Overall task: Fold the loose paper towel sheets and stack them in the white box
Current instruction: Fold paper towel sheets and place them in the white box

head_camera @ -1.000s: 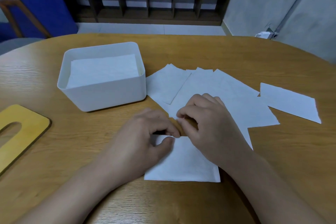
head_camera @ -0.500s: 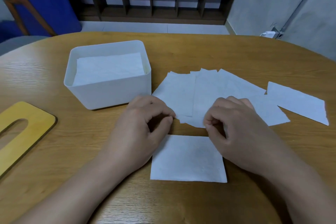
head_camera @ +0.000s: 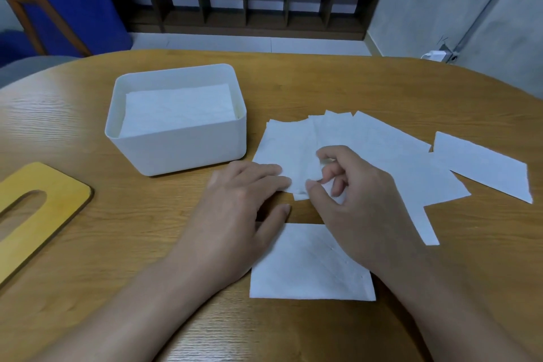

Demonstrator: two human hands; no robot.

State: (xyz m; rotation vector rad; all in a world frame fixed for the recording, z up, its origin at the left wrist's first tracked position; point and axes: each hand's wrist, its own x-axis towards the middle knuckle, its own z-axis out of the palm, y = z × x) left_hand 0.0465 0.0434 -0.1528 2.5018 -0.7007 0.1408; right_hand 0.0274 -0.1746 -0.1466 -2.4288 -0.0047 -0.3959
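Progress: partly done. The white box (head_camera: 176, 138), standing left of centre on the worktop (head_camera: 293, 79), already holds a stack of folded sheets (head_camera: 176, 109) reaching near its rim. One folded sheet (head_camera: 311, 267) lies at the near edge between the forearms, not yet boxed. A fan of loose sheets (head_camera: 382, 150) lies unfolded just right of the box, with a single sheet (head_camera: 482, 167) apart toward the right edge. Several folds and transfers remain, by my judgement.

Left hand (head_camera: 241, 203): palm down, fingers extended flat, fingertips pressing the near corner of the fan; its grip is released.

Right hand (head_camera: 346, 185): fingers curled, thumb and forefinger pinching the near corner of the top loose sheet, apparently to lift it.

A yellow slotted lid (head_camera: 38, 214) lies at the left edge.
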